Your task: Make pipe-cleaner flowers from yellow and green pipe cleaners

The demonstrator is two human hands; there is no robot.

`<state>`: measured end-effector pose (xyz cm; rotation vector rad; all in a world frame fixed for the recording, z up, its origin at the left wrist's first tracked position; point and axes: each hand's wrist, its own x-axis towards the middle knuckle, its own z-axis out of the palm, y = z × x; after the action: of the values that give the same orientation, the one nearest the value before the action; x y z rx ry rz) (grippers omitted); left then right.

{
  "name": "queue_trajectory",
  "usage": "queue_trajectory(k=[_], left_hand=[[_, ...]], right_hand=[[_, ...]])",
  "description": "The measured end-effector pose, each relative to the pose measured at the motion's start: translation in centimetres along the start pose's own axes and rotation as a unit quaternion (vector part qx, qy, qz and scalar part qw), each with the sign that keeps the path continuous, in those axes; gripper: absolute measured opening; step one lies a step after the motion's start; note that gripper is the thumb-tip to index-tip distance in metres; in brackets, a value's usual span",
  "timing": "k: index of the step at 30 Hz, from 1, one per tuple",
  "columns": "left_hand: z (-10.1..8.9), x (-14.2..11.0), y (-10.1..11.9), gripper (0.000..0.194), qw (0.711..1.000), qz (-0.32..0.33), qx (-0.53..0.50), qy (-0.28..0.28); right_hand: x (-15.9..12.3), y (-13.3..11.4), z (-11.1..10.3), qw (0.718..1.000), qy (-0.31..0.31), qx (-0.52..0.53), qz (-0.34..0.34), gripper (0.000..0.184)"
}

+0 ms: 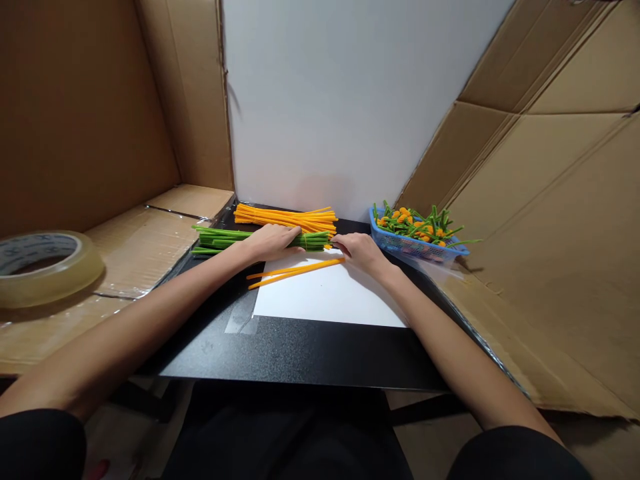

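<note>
My left hand (pixel 274 241) lies over a bundle of green pipe cleaners (pixel 223 239), its fingers closed around them near the right end. At that end, the fingertips of my right hand (pixel 364 253) are pinched together on what looks like the tip of a green pipe cleaner. Two orange pipe cleaners (pixel 295 271) slant across the white sheet, their right ends reaching under or beside my right hand; whether it also holds them I cannot tell. Just behind the green bundle rests a thick bundle of orange pipe cleaners (pixel 285 217).
A blue basket (pixel 420 248) of green and orange pipe cleaner pieces stands at the right. White paper (pixel 325 300) lies on the black table (pixel 295 350). A large tape roll (pixel 85 273) sits left on cardboard (pixel 135 243). Cardboard walls rise on both sides.
</note>
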<state>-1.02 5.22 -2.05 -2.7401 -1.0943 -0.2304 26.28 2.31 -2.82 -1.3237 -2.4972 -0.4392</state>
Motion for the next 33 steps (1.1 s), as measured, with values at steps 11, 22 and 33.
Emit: queue_trajectory(k=[11, 22, 33], left_hand=[[-0.2, 0.0, -0.5, 0.048, 1.000, -0.023, 0.007, 0.005], [-1.1, -0.2, 0.0, 0.037, 1.000, -0.021, 0.009, 0.005], [-5.0, 7.2, -3.5, 0.061, 0.987, -0.028, 0.061, 0.147]], right_hand=[[-1.7, 5.1, -2.2, 0.972, 0.037, -0.084, 0.216, 0.029], [-4.7, 10.7, -6.3, 0.890, 0.147, -0.126, 0.413, 0.032], [-8.1, 13.0, -9.6, 0.857, 0.224, -0.075, 0.458, 0.039]])
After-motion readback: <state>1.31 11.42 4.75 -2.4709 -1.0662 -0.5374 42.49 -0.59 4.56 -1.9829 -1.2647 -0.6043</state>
